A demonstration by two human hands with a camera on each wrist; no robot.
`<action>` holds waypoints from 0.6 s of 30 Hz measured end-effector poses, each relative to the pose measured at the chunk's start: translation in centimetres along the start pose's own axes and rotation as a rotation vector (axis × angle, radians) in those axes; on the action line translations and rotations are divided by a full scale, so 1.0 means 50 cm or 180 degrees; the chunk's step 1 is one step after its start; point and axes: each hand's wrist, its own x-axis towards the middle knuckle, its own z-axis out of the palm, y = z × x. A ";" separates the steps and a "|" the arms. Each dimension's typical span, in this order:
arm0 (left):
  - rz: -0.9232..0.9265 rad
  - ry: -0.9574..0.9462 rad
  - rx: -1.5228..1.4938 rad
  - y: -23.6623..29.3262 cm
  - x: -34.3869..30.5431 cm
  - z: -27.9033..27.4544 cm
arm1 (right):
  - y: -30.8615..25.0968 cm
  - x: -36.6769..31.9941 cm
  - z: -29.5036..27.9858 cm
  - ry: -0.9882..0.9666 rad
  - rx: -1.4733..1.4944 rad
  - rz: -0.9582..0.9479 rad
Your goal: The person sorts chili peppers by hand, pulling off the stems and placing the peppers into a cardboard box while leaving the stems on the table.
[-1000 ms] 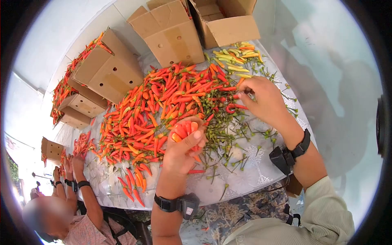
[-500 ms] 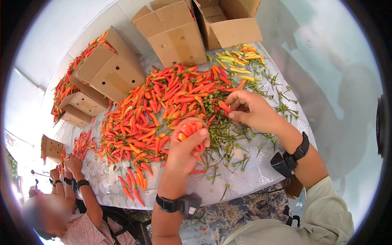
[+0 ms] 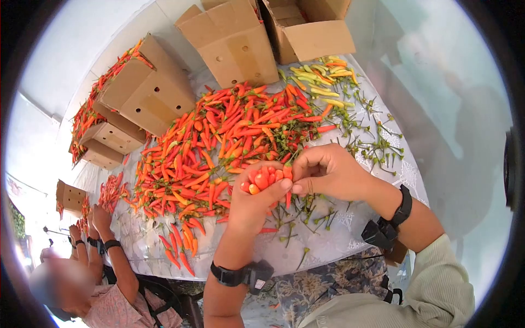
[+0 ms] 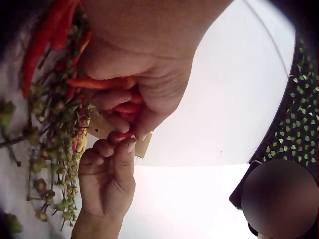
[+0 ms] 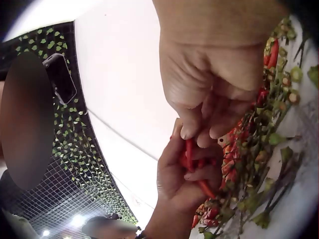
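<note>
My left hand (image 3: 247,210) holds a bunch of red chili peppers (image 3: 261,180) in its curled fingers, with their smooth rounded ends facing up. One red chili pepper (image 3: 287,171) stands at the edge of the bunch, beside the left thumb. At its top end the thumb and fingers of my right hand (image 3: 336,174) pinch it; the right wrist view shows the fingertips at the end of this chili (image 5: 190,149). Both hands meet above the near side of a large heap of red and orange chilies (image 3: 229,117). The stem end is mostly hidden by the fingers.
Loose green stems (image 3: 380,147) lie scattered at the right of the table (image 3: 339,235). Yellow chilies (image 3: 322,82) form a small pile at the back. Cardboard boxes (image 3: 232,46) line the far edge, some filled with chilies. Another person (image 3: 106,268) works at the left.
The right hand has picked a red chili from the heap's right side and brought it left and nearer, to the bunch. The left hand has kept its bunch and stayed almost in place.
</note>
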 end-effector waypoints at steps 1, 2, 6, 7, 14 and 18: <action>-0.0034 -0.0036 -0.0030 0.001 -0.002 -0.002 | 0.006 0.000 -0.001 0.0077 0.0008 -0.0094; -0.0073 -0.0106 -0.0009 0.002 -0.002 -0.004 | 0.012 0.003 -0.002 0.0149 0.0007 -0.0192; -0.0165 -0.0179 0.0021 -0.001 -0.001 -0.008 | -0.005 0.005 0.003 0.0604 0.0216 -0.0350; -0.0193 -0.0150 0.0019 -0.004 0.000 -0.008 | -0.005 0.006 0.002 0.0538 0.0216 -0.0367; -0.0295 -0.0273 0.0226 0.002 -0.005 -0.002 | -0.003 0.003 0.000 0.0486 -0.0177 -0.0373; -0.0141 -0.0310 0.0369 -0.008 -0.003 -0.006 | 0.001 0.000 0.003 0.0557 -0.0362 -0.0286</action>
